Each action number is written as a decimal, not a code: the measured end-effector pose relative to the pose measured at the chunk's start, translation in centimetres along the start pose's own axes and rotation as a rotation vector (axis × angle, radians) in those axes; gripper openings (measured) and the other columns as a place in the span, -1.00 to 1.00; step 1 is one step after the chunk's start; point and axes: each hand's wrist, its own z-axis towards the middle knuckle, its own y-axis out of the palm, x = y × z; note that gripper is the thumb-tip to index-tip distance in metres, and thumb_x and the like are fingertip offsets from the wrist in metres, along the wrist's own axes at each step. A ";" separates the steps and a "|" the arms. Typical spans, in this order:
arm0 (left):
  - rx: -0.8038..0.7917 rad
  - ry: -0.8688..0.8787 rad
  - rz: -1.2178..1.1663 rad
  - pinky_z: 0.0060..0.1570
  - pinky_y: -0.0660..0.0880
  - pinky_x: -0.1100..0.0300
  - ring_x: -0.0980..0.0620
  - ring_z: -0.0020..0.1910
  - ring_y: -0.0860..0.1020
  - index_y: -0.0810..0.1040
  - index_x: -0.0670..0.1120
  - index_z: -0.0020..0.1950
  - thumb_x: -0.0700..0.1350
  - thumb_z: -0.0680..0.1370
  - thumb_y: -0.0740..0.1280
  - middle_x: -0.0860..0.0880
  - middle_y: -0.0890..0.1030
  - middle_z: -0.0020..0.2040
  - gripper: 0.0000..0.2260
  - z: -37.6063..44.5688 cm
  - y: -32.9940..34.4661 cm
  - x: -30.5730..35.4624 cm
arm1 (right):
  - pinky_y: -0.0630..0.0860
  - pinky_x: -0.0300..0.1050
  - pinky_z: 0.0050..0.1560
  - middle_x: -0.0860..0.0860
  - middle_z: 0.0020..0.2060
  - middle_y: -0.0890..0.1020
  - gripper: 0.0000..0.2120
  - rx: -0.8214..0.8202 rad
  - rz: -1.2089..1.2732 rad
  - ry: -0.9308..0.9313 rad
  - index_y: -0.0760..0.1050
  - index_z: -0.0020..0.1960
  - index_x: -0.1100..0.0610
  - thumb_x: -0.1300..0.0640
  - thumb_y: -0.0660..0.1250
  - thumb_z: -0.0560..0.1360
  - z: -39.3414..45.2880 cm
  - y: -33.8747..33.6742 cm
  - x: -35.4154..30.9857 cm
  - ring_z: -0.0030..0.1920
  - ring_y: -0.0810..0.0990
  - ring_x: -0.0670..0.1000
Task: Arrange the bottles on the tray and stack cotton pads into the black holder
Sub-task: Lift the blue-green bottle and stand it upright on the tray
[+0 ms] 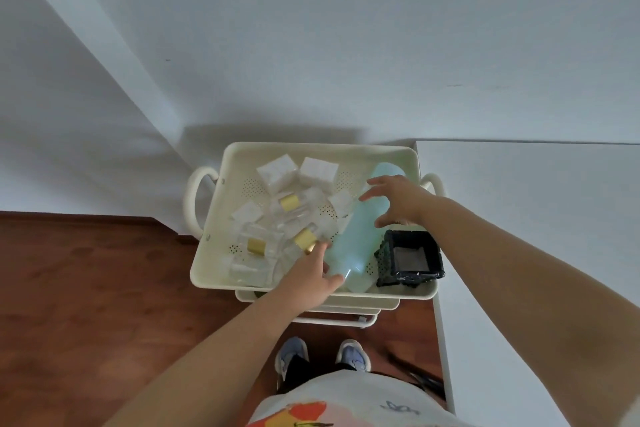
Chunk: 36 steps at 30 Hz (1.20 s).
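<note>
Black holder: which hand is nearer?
Right. The right hand hovers, fingers spread, just above and behind the black holder; the left hand is across the pale green bottle from it.

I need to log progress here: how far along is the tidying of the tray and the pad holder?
Barely begun. Nothing looks done: the clear gold-capped bottles lie jumbled in the cream tray, and the black holder looks empty. In hand: the left hand and the right hand are at the ends of the lying mint-green bottle. Left: arranging the bottles and stacking the cotton pad packs.
</note>
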 end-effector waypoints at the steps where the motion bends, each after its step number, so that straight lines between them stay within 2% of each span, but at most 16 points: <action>1: -0.007 -0.008 -0.008 -0.13 0.54 0.14 0.11 -0.14 0.58 0.13 0.11 0.48 0.15 0.45 0.32 0.06 0.55 -0.02 -0.34 0.1 0.1 0.0 | 0.16 0.07 0.38 -0.09 0.47 0.26 -0.39 0.002 0.000 -0.002 0.45 0.30 -0.17 0.05 0.54 0.30 0.0 0.1 0.0 0.45 0.12 0.09; 4: 0.019 -0.006 -0.018 -0.23 0.51 0.19 0.13 -0.20 0.58 0.14 0.09 0.46 0.15 0.43 0.37 0.08 0.56 -0.11 -0.32 0.0 0.5 0.2 | 0.13 0.10 0.40 -0.08 0.47 0.25 -0.39 0.004 0.013 -0.007 0.45 0.30 -0.17 0.06 0.54 0.30 -0.1 0.2 0.1 0.45 0.12 0.11; 9: 0.195 -0.002 -0.050 -0.34 0.43 0.28 0.15 -0.27 0.56 0.18 0.05 0.41 0.12 0.32 0.44 0.08 0.58 -0.19 -0.26 -0.5 1.1 0.4 | 0.12 0.13 0.41 -0.08 0.47 0.25 -0.40 0.014 0.057 0.000 0.45 0.30 -0.18 0.05 0.53 0.31 -0.4 0.2 0.4 0.46 0.10 0.11; 14: 0.314 0.002 -0.113 -0.31 0.46 0.26 0.13 -0.26 0.55 0.20 0.04 0.27 0.11 0.24 0.47 0.05 0.55 -0.20 -0.30 -1.1 0.9 1.0 | 0.20 0.06 0.39 -0.08 0.49 0.20 -0.32 0.006 0.072 0.006 0.40 0.33 -0.20 0.06 0.56 0.28 -0.8 0.0 0.5 0.47 0.13 0.06; 16: 0.367 0.023 -0.140 -0.35 0.42 0.29 0.15 -0.29 0.54 0.23 0.07 0.19 0.13 0.23 0.47 0.07 0.53 -0.19 -0.36 -1.3 0.2 1.3 | 0.27 0.03 0.34 -0.08 0.50 0.18 -0.27 0.017 0.084 0.022 0.38 0.34 -0.23 0.08 0.57 0.26 -1.0 -0.3 0.6 0.45 0.18 0.05; 19: 0.480 0.078 -0.222 -0.30 0.53 0.21 0.14 -0.29 0.55 0.30 0.11 0.09 0.14 0.20 0.47 0.06 0.55 -0.16 -0.44 -1.6 -1.4 1.8 | 0.31 -0.05 0.25 -0.09 0.48 0.22 -0.24 0.074 0.093 0.021 0.35 0.34 -0.28 0.09 0.57 0.25 -1.4 -0.6 0.4 0.41 0.26 0.03; 23: 0.621 0.184 -0.208 -0.19 0.59 0.14 0.17 -0.16 0.58 0.34 0.02 0.16 0.11 0.23 0.51 0.09 0.55 -0.06 -0.40 -1.3 -4.0 3.8 | 0.30 -0.20 0.17 -0.16 0.39 0.36 -0.23 0.182 0.127 -0.060 0.32 0.36 -0.28 0.09 0.56 0.26 -2.0 -0.9 -0.2 0.37 0.31 -0.07; 25: 0.683 0.240 -0.184 -0.19 0.59 0.17 0.19 -0.14 0.58 0.32 0.05 0.14 0.12 0.23 0.51 0.10 0.56 -0.06 -0.41 -1.1 -5.3 5.3 | 0.31 -0.23 0.11 -0.21 0.33 0.41 -0.22 0.252 0.158 -0.096 0.31 0.35 -0.29 0.05 0.57 0.25 -2.5 -1.3 -0.6 0.31 0.35 -0.10; 28: 0.720 0.342 -0.190 -0.24 0.55 0.31 0.25 -0.18 0.58 0.31 0.14 0.08 0.15 0.21 0.52 0.14 0.58 -0.12 -0.44 -0.6 -7.0 7.6 | 0.22 -0.39 -0.11 -0.24 0.30 0.43 -0.20 0.360 0.138 -0.116 0.26 0.36 -0.30 -0.05 0.56 0.22 -3.0 -1.8 -1.2 0.26 0.39 -0.13; 29: 0.719 0.372 -0.198 -0.25 0.53 0.35 0.25 -0.19 0.57 0.32 0.15 0.07 0.14 0.21 0.54 0.15 0.59 -0.14 -0.44 -0.4 -7.4 8.4 | 0.21 -0.41 -0.13 -0.24 0.31 0.43 -0.19 0.388 0.144 -0.109 0.24 0.36 -0.30 -0.08 0.56 0.22 -3.1 -1.9 -1.3 0.25 0.40 -0.13; 30: 0.713 0.398 -0.210 -0.24 0.52 0.37 0.24 -0.19 0.57 0.33 0.16 0.07 0.14 0.21 0.55 0.15 0.60 -0.15 -0.44 -0.1 -7.8 9.1 | 0.27 -0.38 -0.10 -0.22 0.31 0.43 -0.17 0.410 0.166 -0.099 0.22 0.37 -0.30 -0.10 0.55 0.21 -3.2 -2.1 -1.4 0.24 0.41 -0.13; 32: 0.691 0.441 -0.244 -0.21 0.51 0.40 0.24 -0.18 0.58 0.39 0.13 0.08 0.14 0.23 0.57 0.14 0.63 -0.15 -0.46 0.6 -8.4 10.6 | 0.47 -0.15 0.00 -0.20 0.27 0.43 -0.14 0.455 0.225 -0.075 0.20 0.37 -0.29 -0.12 0.56 0.19 -3.4 -2.5 -1.5 0.20 0.45 -0.08; 33: 0.679 0.465 -0.266 -0.20 0.51 0.41 0.24 -0.18 0.59 0.43 0.11 0.08 0.13 0.24 0.59 0.12 0.65 -0.14 -0.48 1.0 -8.7 11.3 | 0.51 -0.06 0.01 -0.21 0.23 0.43 -0.13 0.485 0.255 -0.071 0.20 0.37 -0.29 -0.12 0.56 0.18 -3.4 -2.7 -1.5 0.18 0.46 -0.06; 36: 0.619 0.538 -0.309 -0.11 0.53 0.36 0.23 -0.13 0.61 0.55 -0.01 0.05 0.07 0.30 0.60 0.10 0.67 -0.08 -0.58 2.4 -9.3 13.2 | 0.48 -0.10 -0.05 -0.17 0.13 0.50 -0.17 0.562 0.365 -0.064 0.24 0.31 -0.22 -0.09 0.59 0.15 -3.4 -3.5 -0.9 0.10 0.49 -0.02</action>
